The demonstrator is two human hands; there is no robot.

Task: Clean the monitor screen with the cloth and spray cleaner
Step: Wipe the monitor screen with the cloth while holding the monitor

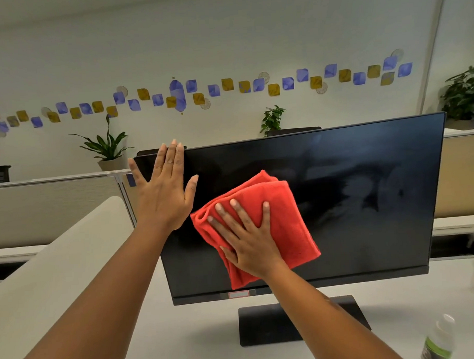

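Observation:
A black monitor [367, 195] stands on a white desk, its dark screen showing streaky smears on the right half. My right hand [246, 238] presses a folded red cloth [284, 220] flat against the lower left part of the screen, fingers spread and straight. My left hand [163, 193] lies flat with straight fingers against the monitor's upper left corner, fingertips reaching its top edge. A clear spray bottle [439, 338] with a green label stands on the desk at the bottom right, apart from both hands.
The monitor's black base [272, 324] sits on the white desk [188, 339]. A beige chair back [57, 268] rises at the left. Low cubicle partitions [49, 209] run behind, with potted plants [107, 149] on top and a decorated wall beyond.

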